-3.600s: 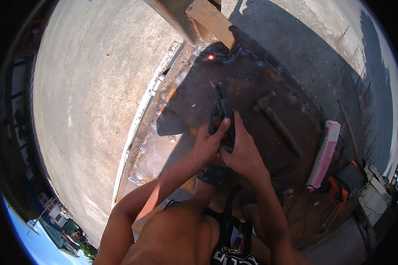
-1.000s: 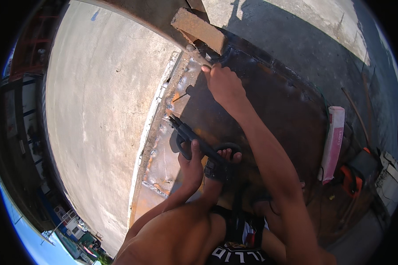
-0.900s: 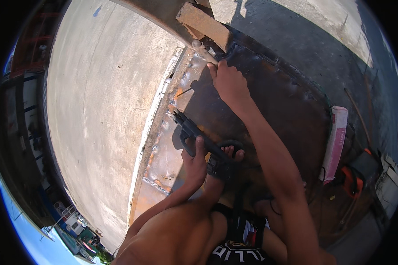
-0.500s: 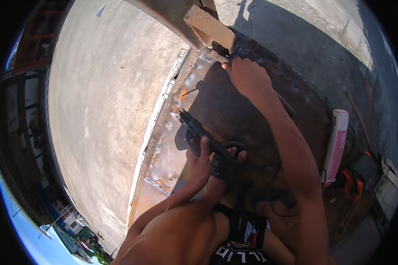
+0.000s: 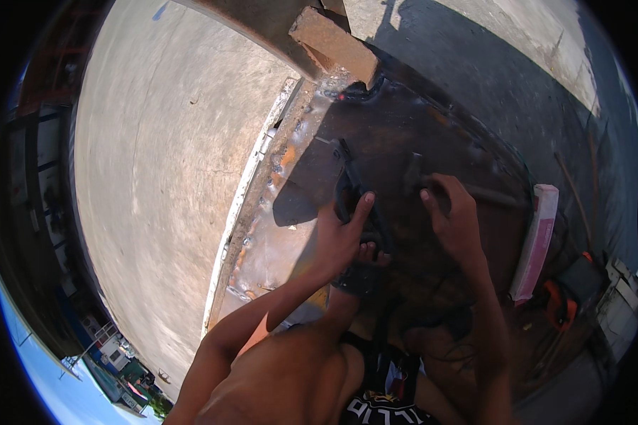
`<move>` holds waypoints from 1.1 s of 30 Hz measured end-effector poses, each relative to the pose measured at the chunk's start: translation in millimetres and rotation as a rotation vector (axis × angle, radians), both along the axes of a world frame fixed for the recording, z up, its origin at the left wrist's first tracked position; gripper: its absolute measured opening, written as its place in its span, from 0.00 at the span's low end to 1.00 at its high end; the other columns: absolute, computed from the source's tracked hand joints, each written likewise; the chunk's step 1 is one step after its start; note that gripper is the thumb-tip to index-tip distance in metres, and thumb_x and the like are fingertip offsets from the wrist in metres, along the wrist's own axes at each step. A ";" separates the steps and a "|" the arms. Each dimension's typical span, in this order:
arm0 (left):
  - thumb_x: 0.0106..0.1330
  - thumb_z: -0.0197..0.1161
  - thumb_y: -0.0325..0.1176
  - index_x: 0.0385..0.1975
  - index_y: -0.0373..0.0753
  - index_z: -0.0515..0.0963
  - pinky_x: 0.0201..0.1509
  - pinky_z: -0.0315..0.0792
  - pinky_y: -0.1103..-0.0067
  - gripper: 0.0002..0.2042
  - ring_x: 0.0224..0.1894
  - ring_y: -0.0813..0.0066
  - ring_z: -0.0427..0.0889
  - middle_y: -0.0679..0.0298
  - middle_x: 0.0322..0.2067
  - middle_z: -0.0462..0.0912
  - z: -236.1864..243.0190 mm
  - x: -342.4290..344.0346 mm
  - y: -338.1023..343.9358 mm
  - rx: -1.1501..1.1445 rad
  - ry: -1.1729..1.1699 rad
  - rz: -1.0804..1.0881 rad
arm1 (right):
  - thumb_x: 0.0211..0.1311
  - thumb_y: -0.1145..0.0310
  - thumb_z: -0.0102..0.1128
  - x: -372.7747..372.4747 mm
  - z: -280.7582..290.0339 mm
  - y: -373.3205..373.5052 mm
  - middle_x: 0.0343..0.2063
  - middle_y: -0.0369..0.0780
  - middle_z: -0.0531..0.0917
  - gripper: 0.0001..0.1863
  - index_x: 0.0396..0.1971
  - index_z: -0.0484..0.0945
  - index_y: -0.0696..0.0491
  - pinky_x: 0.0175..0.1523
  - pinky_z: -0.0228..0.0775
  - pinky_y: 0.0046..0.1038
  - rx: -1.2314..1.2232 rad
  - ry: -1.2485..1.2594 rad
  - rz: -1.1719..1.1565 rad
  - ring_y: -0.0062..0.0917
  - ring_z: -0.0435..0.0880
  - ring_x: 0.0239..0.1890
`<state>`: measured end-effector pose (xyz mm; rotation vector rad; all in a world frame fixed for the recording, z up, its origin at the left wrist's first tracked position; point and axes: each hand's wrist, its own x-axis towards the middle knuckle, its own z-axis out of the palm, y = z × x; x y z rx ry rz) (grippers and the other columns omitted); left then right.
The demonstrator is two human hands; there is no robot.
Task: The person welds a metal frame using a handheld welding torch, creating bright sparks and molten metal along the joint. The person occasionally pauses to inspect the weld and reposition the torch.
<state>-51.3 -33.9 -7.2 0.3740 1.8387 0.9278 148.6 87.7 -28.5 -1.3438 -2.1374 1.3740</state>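
Observation:
My left hand is closed round a black welding electrode holder, its jaws pointing away from me. A short thin rod stub shows beside the jaws. My right hand hovers over the dark steel plate, fingers curled and thumb apart, with nothing seen in them. Close by it lies a hammer, its handle running off to the right, partly behind my fingers. A small red-glowing spot shows at the plate's far corner, by a rusty angle piece.
My foot rests on the plate just under the holder. A pink and white box stands to the right, near an orange and black tool. Weld beads run along the plate's left edge, next to a white strip on the concrete.
My right hand has drawn back from the far corner and let go of the hammer, which now lies on the plate. My left hand has shifted slightly right with the electrode holder.

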 end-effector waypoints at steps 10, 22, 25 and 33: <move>0.82 0.60 0.43 0.52 0.28 0.82 0.48 0.77 0.73 0.19 0.43 0.78 0.83 0.56 0.39 0.90 -48.0 0.4 34.2 0.147 0.140 -0.151 | 0.86 0.57 0.51 -79.6 -29.9 -33.0 0.55 0.54 0.85 0.27 0.74 0.63 0.57 0.64 0.73 0.38 -0.466 0.452 -0.248 0.43 0.86 0.61; 0.83 0.54 0.39 0.71 0.30 0.69 0.74 0.65 0.68 0.24 0.70 0.56 0.76 0.45 0.66 0.78 -60.6 -11.7 52.1 0.248 0.014 -0.293 | 0.80 0.67 0.59 -72.3 -53.8 20.7 0.36 0.63 0.85 0.25 0.70 0.72 0.63 0.46 0.78 0.45 -0.032 0.295 -0.091 0.61 0.87 0.45; 0.87 0.49 0.45 0.72 0.30 0.69 0.75 0.63 0.69 0.26 0.70 0.57 0.75 0.44 0.65 0.79 -62.3 -6.3 56.9 0.203 -0.030 -0.164 | 0.78 0.69 0.60 -74.3 -58.9 23.6 0.36 0.63 0.85 0.25 0.70 0.72 0.63 0.46 0.77 0.46 0.026 0.292 -0.086 0.61 0.87 0.44; 0.90 0.41 0.50 0.74 0.29 0.68 0.78 0.58 0.71 0.30 0.72 0.63 0.70 0.49 0.68 0.76 -58.6 -5.9 56.8 0.140 0.008 -0.154 | 0.77 0.70 0.61 -78.5 -59.0 22.8 0.37 0.64 0.85 0.25 0.69 0.73 0.64 0.46 0.77 0.48 0.038 0.279 -0.089 0.60 0.87 0.43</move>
